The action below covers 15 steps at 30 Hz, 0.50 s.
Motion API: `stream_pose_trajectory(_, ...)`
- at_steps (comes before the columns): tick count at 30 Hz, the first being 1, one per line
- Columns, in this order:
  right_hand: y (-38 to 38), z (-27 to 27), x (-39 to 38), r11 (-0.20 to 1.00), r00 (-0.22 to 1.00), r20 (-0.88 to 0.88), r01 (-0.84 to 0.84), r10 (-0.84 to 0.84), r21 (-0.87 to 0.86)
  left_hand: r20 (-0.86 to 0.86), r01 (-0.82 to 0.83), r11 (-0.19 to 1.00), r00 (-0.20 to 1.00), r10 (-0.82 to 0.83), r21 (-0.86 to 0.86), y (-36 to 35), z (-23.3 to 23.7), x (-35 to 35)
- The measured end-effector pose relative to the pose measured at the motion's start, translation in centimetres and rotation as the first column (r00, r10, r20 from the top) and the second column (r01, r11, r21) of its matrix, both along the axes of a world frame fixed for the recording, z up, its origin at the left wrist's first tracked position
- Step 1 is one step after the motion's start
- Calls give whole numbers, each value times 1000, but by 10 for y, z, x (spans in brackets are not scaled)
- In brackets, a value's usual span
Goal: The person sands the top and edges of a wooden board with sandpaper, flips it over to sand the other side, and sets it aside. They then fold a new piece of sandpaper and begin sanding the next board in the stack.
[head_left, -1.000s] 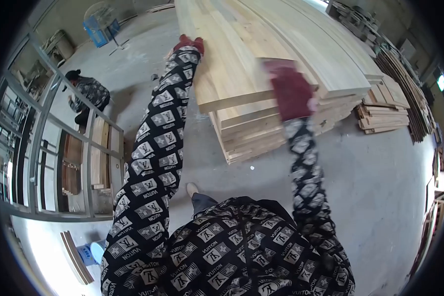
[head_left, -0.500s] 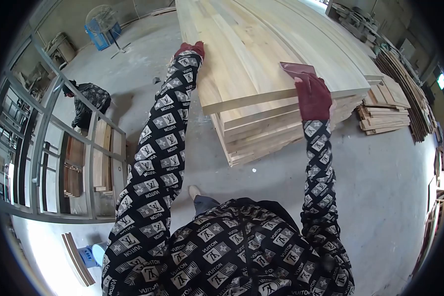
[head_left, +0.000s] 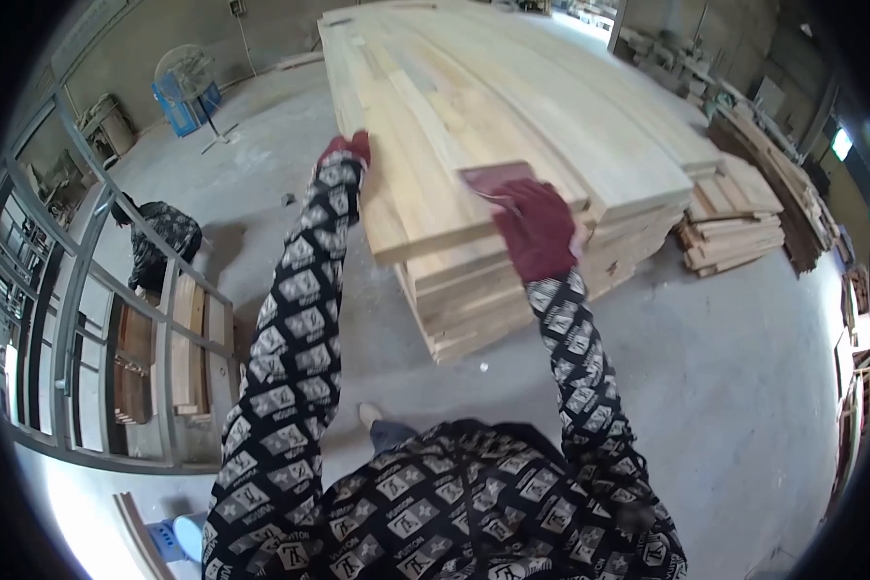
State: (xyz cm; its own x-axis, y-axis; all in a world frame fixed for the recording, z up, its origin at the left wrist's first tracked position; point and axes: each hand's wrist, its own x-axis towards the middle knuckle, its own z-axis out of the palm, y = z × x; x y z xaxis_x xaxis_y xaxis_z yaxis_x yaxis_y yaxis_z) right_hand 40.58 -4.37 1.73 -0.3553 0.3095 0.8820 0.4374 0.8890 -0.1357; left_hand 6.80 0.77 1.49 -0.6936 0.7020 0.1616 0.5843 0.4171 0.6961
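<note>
A tall stack of long pale wooden boards (head_left: 512, 106) fills the upper middle of the view. My left hand (head_left: 346, 148), in a dark red glove, grips the left edge of the top board (head_left: 425, 126). In its own red glove, my right hand (head_left: 536, 227) is at the near end of that board and holds a dark red sheet, like sandpaper (head_left: 493, 177), flat on the wood. Both arms wear black-and-white patterned sleeves.
A person in a patterned jacket (head_left: 155, 242) crouches at the left beside a grey metal rack (head_left: 97, 319) holding planks. A blue fan (head_left: 184, 92) stands at the back left. Smaller board piles (head_left: 730, 227) lie right, with more timber along the right wall. Concrete floor lies between.
My right hand with the red sheet has moved left along the board's near end. My left hand stays on the board's left edge. The view has shifted, the stack now sitting lower and more central.
</note>
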Motion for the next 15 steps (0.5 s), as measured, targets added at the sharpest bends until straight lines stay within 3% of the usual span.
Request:
stream_pose_trajectory(1,18,4,17,999,999,39,-35,36,-41,116,-3,1000,993,4,-9,-6,2,2)
stream_pose_trajectory(2,29,2,25,999,998,-57,28,-26,37,148,9,1000,989,-9,-2,-10,-2,3)
stream_pose_trajectory(3,28,3,29,998,996,-54,64,-65,-23,264,65,997,962,-73,40,-7,-19,-7)
stream_pose_trajectory(4,26,3,30,991,993,-49,99,-103,-87,404,205,938,861,-308,278,16,-73,-38)
stream_pose_trajectory(5,25,4,27,993,994,-53,96,-100,-72,512,220,889,751,-417,400,8,-85,-31)
stream_pose_trajectory(7,14,-5,-1,990,991,-21,130,-131,-53,662,159,873,593,-459,462,-25,-67,2)
stream_pose_trajectory(8,12,-26,-34,991,997,-76,-38,28,-126,722,104,879,529,-446,466,-40,-54,15)
stream_pose_trajectory(9,-11,-40,-68,992,991,-115,-81,70,-94,638,181,883,630,-442,433,-53,-40,20)
stream_pose_trajectory(10,-55,-9,-87,988,988,37,-151,152,-13,536,257,885,718,-444,389,-58,-31,22)
stream_pose_trajectory(11,-81,15,-96,990,981,160,-95,111,-101,441,356,840,729,-524,409,-18,-67,-21)
stream_pose_trajectory(12,-95,26,-98,982,956,281,-30,82,-184,442,362,839,726,-527,406,-3,-59,-32)
stream_pose_trajectory(13,-90,20,-95,981,957,278,-28,81,-191,222,522,816,789,-572,247,9,-50,-42)
stream_pose_trajectory(15,-67,3,-88,950,953,13,-300,302,-91,-207,657,733,703,-680,-176,25,-47,-66)
